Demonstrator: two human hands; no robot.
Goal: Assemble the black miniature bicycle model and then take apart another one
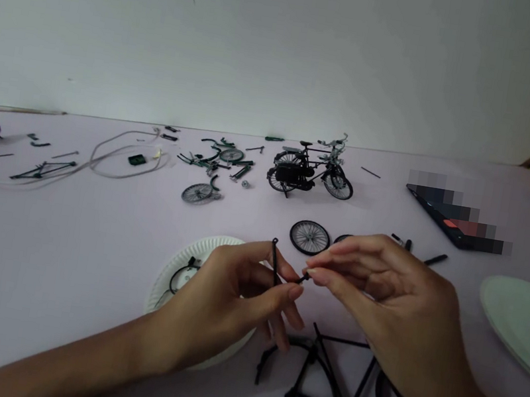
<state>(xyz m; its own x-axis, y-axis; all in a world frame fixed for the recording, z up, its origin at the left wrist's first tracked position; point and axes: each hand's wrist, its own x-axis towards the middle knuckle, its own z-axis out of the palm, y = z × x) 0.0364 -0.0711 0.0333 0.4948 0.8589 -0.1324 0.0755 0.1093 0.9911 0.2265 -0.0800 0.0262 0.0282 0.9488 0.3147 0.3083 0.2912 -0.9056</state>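
My left hand point(242, 295) pinches a thin black rod point(274, 260) that stands upright between thumb and forefinger. My right hand point(381, 291) meets it from the right, its fingertips pinched on a tiny black part point(304, 276) at the rod's lower end. Below both hands a black model bicycle frame point(325, 376) lies flat on the table. A loose spoked wheel point(310, 237) lies just behind my fingers. An assembled black model bicycle point(310, 169) stands further back.
A white paper plate point(178, 265) holding small parts sits under my left wrist. Another plate point(521, 326) lies at the right edge. Green bicycle parts point(219, 154), a wheel point(198, 192), a cable loop point(120, 159) and a dark phone point(453, 218) are spread across the far table.
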